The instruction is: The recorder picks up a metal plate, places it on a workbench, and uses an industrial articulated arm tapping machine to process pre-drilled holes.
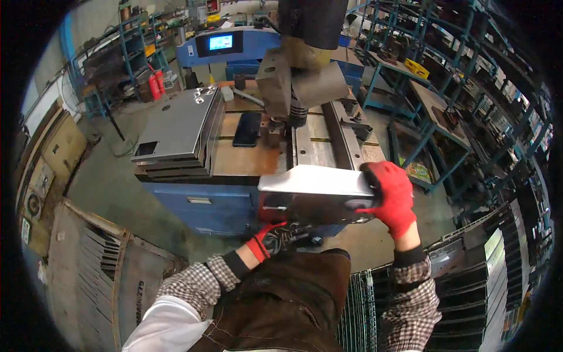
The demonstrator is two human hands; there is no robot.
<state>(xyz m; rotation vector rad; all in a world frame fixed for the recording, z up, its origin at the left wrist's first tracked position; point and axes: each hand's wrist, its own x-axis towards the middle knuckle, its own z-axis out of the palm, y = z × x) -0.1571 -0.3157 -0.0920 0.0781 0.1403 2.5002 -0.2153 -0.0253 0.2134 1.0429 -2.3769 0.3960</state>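
A bent sheet-metal part (319, 180), bright on top with a dark front face, is held in front of my body at the table's near edge. My right hand (392, 196), in a red and dark glove, is closed round its right end. At the lower left edge my left hand (274, 239), in a similar glove, grips the part from below; some of its fingers are hidden or blurred. Beyond the part, a machine head with metal guard plates (316, 85) hangs over the worktable (237, 161).
Flat metal panels (176, 126) lie stacked on the table's left, with small shiny pieces (203, 94) on top. A black phone (247, 129) lies beside them. A control screen (220, 43) stands behind. Racks (410, 76) line the right; a rusty metal bin (88, 258) stands lower left.
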